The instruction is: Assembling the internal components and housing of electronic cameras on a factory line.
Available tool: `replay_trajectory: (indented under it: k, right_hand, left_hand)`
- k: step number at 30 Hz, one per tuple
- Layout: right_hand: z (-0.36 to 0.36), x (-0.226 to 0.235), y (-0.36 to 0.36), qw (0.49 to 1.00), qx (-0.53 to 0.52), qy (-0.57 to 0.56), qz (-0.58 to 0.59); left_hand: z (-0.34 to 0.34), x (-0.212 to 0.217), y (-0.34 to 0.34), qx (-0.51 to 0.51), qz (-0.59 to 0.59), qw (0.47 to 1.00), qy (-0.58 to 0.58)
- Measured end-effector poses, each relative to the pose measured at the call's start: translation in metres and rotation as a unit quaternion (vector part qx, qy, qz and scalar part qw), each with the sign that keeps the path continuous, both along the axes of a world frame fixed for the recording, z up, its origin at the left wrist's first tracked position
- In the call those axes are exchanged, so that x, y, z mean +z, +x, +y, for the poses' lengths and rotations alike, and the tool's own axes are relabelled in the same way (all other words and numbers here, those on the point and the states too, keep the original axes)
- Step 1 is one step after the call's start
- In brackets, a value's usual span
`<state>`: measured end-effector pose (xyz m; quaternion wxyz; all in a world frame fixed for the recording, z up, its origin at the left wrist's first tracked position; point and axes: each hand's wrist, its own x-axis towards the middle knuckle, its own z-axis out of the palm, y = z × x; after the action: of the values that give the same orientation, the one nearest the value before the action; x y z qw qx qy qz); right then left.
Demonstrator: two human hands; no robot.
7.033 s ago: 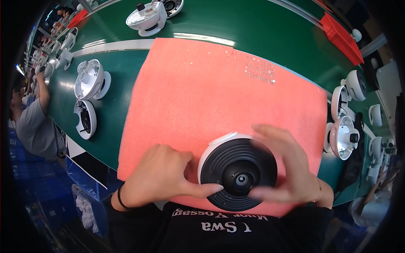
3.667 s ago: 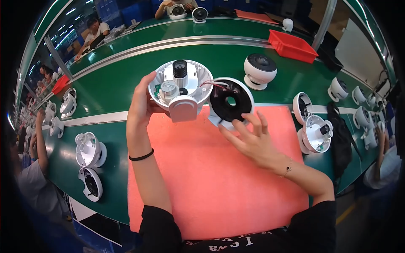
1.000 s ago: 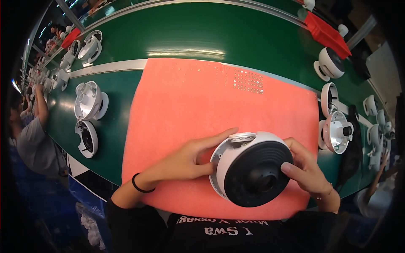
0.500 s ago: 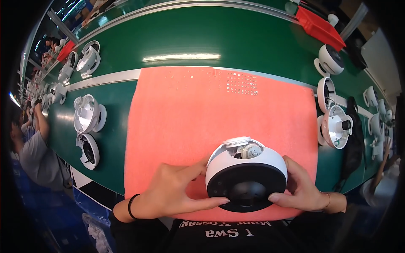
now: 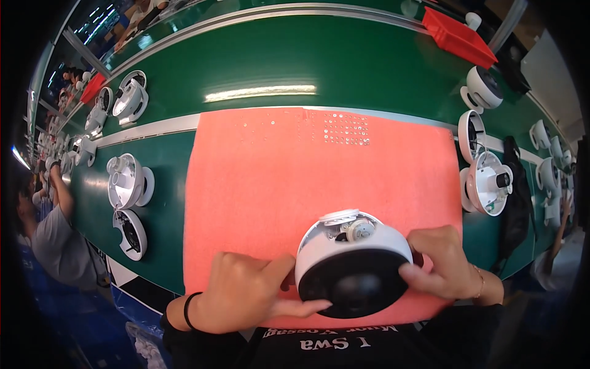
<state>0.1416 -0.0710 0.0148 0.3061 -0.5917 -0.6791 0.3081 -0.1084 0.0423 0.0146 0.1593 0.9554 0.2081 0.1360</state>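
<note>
Where the pink mat [image 5: 295, 184] meets the near edge of the green conveyor belt [image 5: 307, 61], a white dome camera housing [image 5: 351, 261] sits tilted toward the person, its black dome face [image 5: 347, 289] turned down and forward. At its upper rim an opening shows small metal and white inner parts [image 5: 350, 229]. Left hand [image 5: 243, 298] grasps the housing from the left, fingers wrapped along the lower black rim, thumb up against the white shell; a dark band circles that wrist. Right hand [image 5: 445, 261] grips the right side, fingertips pressed on the rim where white meets black. Both hands closed on the housing.

Mat otherwise bare apart from a patch of tiny screws [image 5: 345, 128] near its far edge. Just right of the mat: an open white housing half [image 5: 488, 183] showing a dark part inside, another shell [image 5: 470, 132] standing behind it, a closed dome unit [image 5: 482, 88] further back. Red tray [image 5: 458, 37] at the far right. Left of the mat: two open shells [image 5: 128, 181] [image 5: 131, 232], more along the belt [image 5: 129, 98]. A co-worker's arm [image 5: 58, 190] reaches to the belt at far left.
</note>
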Motion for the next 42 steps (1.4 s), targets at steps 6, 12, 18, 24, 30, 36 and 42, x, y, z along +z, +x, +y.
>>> replay_trajectory:
  k: [6,12,18,24,30,36,42]
  right_hand:
    - [0.016,-0.008,0.006,0.997,-0.004,-0.07,-0.02]
    - [0.019,-0.012,0.01,0.994,0.023,-0.063,-0.083]
    - [0.021,0.002,-0.004,0.976,-0.014,0.054,-0.212]
    - [0.019,0.005,-0.024,0.958,0.122,0.212,-0.147]
    - [0.025,0.007,-0.024,0.944,0.293,0.148,-0.013]
    - [0.023,0.002,-0.034,0.959,0.146,0.233,-0.067]
    - [0.019,-0.003,-0.033,0.953,0.226,0.2,-0.021]
  left_hand:
    - [0.014,-0.02,0.006,0.008,0.04,0.992,-0.123]
    - [0.018,-0.01,0.012,-0.002,0.09,0.982,-0.164]
    - [0.019,-0.012,0.008,0.002,0.092,0.981,-0.173]
    - [0.019,-0.005,0.014,-0.009,0.113,0.978,-0.176]
    - [0.019,-0.007,0.012,-0.016,0.122,0.975,-0.182]
    - [0.024,-0.005,0.013,-0.014,0.128,0.969,-0.212]
    - [0.023,-0.009,0.013,-0.012,0.122,0.971,-0.204]
